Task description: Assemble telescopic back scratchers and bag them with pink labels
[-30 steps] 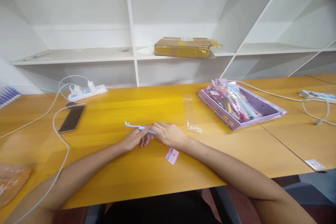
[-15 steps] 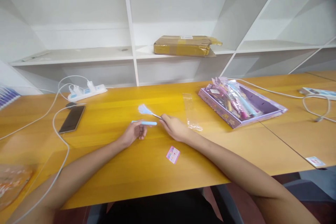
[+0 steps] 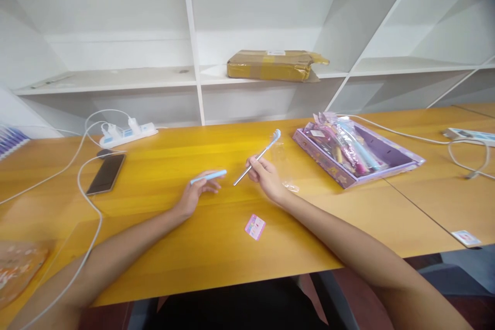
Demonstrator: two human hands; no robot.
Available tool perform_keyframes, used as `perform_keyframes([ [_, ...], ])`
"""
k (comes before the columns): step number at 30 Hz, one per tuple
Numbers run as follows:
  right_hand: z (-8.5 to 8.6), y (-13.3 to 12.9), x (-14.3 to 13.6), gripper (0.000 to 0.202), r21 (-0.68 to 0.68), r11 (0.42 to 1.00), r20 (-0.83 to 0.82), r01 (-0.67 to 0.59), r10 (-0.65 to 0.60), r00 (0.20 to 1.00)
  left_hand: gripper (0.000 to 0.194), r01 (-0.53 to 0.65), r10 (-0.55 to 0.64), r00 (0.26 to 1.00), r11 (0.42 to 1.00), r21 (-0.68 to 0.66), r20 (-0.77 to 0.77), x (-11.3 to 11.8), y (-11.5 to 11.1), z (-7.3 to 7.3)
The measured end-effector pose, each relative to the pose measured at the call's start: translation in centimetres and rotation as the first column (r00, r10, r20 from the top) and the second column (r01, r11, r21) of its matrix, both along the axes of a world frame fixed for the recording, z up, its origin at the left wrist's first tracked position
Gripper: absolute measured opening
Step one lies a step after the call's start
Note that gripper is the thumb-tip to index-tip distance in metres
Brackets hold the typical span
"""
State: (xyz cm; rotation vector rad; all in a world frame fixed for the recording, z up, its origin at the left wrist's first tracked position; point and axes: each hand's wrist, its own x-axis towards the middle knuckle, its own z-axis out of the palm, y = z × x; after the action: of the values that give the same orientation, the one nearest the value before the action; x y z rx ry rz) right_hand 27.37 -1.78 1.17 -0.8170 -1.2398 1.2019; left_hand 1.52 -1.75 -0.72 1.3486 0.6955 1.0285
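Well to the left of the pink card [image 3: 254, 227], and nearer than it, an orange patterned pouch [image 3: 23, 268] lies on the desk [image 3: 174, 263]; a dark phone [image 3: 106, 173] and a white power strip [image 3: 129, 135] are also left of the card, but farther off. A white cord [image 3: 101, 215] runs down on that side and crosses the left forearm [image 3: 154, 231] in view (whether it touches I cannot tell), so a broad sweep of that arm might drag it.

Left of the card and a little beyond it, the left hand [image 3: 196, 193] holds a light-blue tube [image 3: 209, 177], thumb against it, the other fingers loosely spread. That light hold seems the weak spot: if the thumb eased, the tube could slip and roll over the smooth desk.

Just beyond the card, its lower end pointing left, a silver stick [image 3: 261, 155] with a blue head slants up to the right. Beyond the card and slightly right, the right hand [image 3: 267, 178] pinches it between thumb and curled fingers. A pinch so narrow could let the stick pivot if either end knocked something.

Right of the card and beyond it, a clear bag [image 3: 291, 186] lies partly hidden by the right hand; being thin, it could be swept aside by the wrist. Farther right of the card, a purple tray [image 3: 320, 160] holds wrapped items [image 3: 356, 149], which might shift if its rim were bumped.
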Motion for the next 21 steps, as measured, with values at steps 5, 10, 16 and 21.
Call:
perform_keyframes([
  [5,-0.7,0.0,-0.4,0.041,-0.033,0.999,-0.016,-0.043,0.043,0.999,0.028,-0.170,0.171,0.985,0.982,0.086,-0.004,0.1,0.1,0.2],
  [10,-0.9,0.4,-0.5,0.038,-0.031,0.999,-0.097,0.026,-0.029,0.995,0.035,-0.068,0.075,0.984,0.997,0.045,-0.163,0.4,-0.6,0.4],
  [16,-0.6,0.5,-0.3,0.040,-0.002,1.000,-0.144,-0.024,0.024,0.989,0.042,0.180,-0.044,0.852,0.960,0.214,-0.521,0.4,-1.2,1.3],
  [21,-0.7,0.3,-0.3,0.043,-0.005,0.999,-0.049,-0.042,0.042,0.998,0.042,0.203,-0.047,0.831,0.953,0.225,-0.554,0.2,-0.9,1.1],
])
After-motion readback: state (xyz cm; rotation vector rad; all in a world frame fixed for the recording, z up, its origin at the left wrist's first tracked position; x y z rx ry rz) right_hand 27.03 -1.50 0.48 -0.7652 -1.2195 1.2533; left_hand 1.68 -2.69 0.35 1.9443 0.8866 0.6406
